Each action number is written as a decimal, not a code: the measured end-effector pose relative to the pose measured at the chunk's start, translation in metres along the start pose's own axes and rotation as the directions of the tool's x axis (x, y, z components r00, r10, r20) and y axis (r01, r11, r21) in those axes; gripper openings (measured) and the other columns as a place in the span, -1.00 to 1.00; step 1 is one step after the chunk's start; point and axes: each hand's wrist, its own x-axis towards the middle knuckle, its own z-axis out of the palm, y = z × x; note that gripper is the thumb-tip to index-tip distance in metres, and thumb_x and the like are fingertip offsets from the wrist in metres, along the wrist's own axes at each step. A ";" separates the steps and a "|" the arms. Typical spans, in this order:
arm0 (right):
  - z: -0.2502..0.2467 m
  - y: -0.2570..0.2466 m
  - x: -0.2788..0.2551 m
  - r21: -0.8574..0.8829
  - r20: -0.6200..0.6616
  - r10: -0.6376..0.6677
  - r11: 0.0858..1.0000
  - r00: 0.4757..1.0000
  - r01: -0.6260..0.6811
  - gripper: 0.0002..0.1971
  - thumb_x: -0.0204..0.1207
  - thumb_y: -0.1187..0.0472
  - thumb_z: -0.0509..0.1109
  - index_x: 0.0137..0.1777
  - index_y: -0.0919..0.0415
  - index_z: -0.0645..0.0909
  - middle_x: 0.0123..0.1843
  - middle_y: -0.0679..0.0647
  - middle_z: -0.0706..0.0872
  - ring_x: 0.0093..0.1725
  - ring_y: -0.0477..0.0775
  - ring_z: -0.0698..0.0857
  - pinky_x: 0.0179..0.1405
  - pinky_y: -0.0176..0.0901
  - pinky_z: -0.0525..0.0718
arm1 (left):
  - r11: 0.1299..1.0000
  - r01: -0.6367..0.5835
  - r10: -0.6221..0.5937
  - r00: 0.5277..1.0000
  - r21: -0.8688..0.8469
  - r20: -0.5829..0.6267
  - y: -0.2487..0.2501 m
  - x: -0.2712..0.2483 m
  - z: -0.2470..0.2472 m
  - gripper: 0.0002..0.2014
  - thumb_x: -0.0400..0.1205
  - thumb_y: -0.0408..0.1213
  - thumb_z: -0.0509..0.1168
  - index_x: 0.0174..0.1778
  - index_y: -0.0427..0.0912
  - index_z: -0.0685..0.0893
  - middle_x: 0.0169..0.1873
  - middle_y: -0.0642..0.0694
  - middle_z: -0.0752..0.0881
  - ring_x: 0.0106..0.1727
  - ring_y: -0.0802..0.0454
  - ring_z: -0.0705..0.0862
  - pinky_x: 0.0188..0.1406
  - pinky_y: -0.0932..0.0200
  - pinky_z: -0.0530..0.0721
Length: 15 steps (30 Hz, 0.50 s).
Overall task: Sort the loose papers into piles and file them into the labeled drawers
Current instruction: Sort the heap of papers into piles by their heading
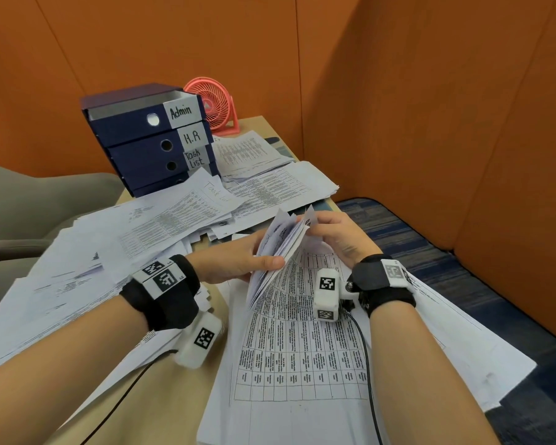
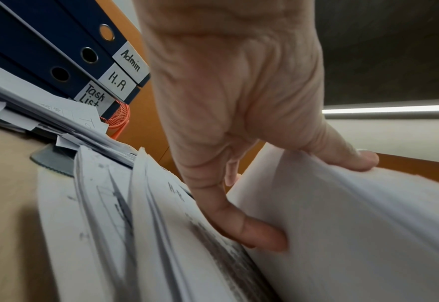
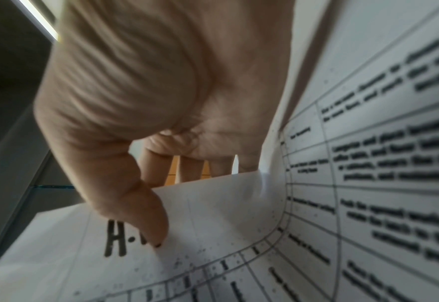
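From the head view, sorting well under way but filing apparently not begun: several rough heaps of white printed sheets (image 1: 187, 216) spread over the tan tabletop (image 1: 174, 390), one topped by a page hand-marked "Task List", none seen entering the stack of dark blue box drawers (image 1: 148, 139) labelled Admin, H.R and Task List at the back corner, beside a small pink wire-grille desk fan (image 1: 215, 104). Top drawer standing slightly pulled out; contents not visible. Nearer the camera, a fanned bundle of white papers (image 1: 276, 252) raised on edge between both hands, above a large sheet printed with a black-ruled table (image 1: 302, 348) lying flat. Left hand (image 1: 235, 261) clasping the bundle's near side, thumb laid along its face; right hand (image 1: 334, 236) pinching the far top corner. From the left wrist view, left hand (image 2: 234, 102) with a finger tucked between leaves of the bundle (image 2: 342, 224) and the thumb pressed on its upper edge, so curled round a portion of it; further pages (image 2: 161, 224) splayed alongside, one faintly marked "H.R"; drawer labels (image 2: 115, 79) legible behind. From the right wrist view, right hand (image 3: 161, 92) nipping the top margin of a curved sheet (image 3: 213, 224) between thumb in front and fingers behind, thumb tip partly covering a bold handwritten "H." heading, table rows blurred to the right. Judged likely: a category check mid-bundle, with much piling and all filing left.
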 end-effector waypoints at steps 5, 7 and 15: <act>0.000 0.000 0.000 0.007 -0.027 0.001 1.000 1.000 -0.001 -0.77 0.49 0.42 0.46 0.13 0.35 0.77 0.18 0.35 0.78 0.22 0.17 0.72 0.53 0.33 0.43 | 1.000 0.010 -0.010 1.000 0.008 0.004 0.003 0.000 0.001 0.00 0.08 0.33 0.59 0.41 0.03 0.43 0.16 -0.09 0.76 0.18 -0.10 0.76 0.09 -0.01 0.75; 0.000 -0.001 -0.001 0.007 -0.023 0.010 1.000 1.000 -0.010 -0.78 0.49 0.43 0.45 0.12 0.35 0.77 0.18 0.36 0.78 0.23 0.20 0.72 0.53 0.32 0.44 | 1.000 0.010 -0.010 1.000 0.008 0.003 0.003 -0.001 0.001 0.01 0.08 0.33 0.59 0.41 0.03 0.42 0.17 -0.11 0.75 0.20 -0.11 0.75 0.12 -0.01 0.74; 0.001 -0.001 0.000 -0.027 -0.005 0.053 0.998 0.999 -0.054 -0.78 0.44 0.43 0.46 0.08 0.30 0.74 0.07 0.25 0.77 0.14 0.21 0.70 0.48 0.41 0.43 | 0.999 0.043 -0.043 0.999 0.011 0.030 0.001 -0.002 0.000 0.11 0.03 0.41 0.56 0.46 -0.02 0.37 0.22 -0.14 0.71 0.24 -0.12 0.73 0.23 -0.16 0.70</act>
